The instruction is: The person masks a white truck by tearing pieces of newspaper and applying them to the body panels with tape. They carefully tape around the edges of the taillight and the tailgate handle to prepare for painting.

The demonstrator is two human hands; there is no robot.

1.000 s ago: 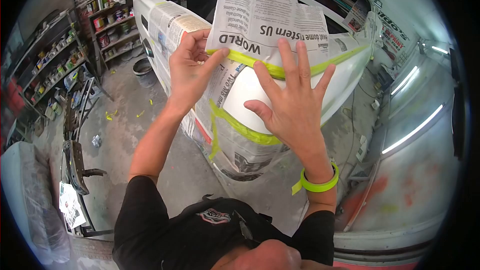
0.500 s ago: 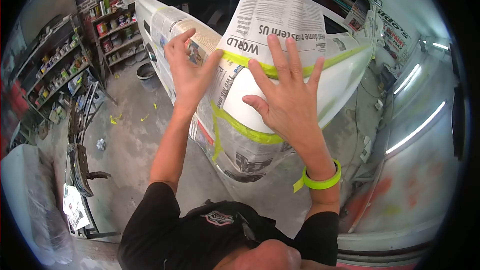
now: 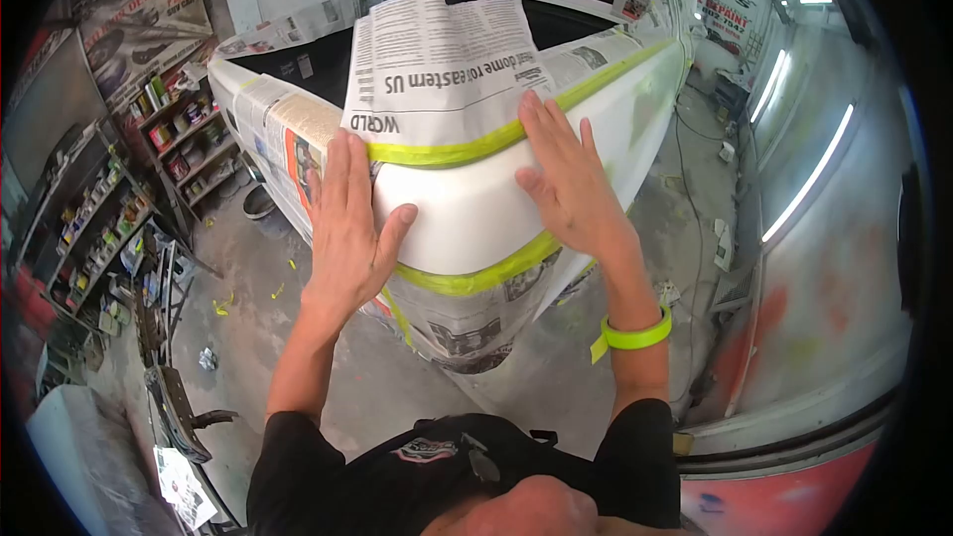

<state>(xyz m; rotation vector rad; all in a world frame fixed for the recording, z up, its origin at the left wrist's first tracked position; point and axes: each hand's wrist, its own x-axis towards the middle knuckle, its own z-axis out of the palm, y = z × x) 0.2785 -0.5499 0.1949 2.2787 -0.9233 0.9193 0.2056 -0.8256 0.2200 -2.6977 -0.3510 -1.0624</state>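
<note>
currently both hands lie open and flat, gripping nothing: left hand [image 3: 347, 228] at the masking tape's [image 3: 437, 153] left end, right hand [image 3: 568, 184] over its right stretch; the tape runs left-right along the newspaper's [image 3: 437, 60] near edge.

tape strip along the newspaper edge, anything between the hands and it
Nothing visible stands between them. The right hand lies flat with its fingers across the tape and the lower edge of the newspaper. The left hand lies flat on the corner of the white panel, fingertips at the tape's left end.
</note>
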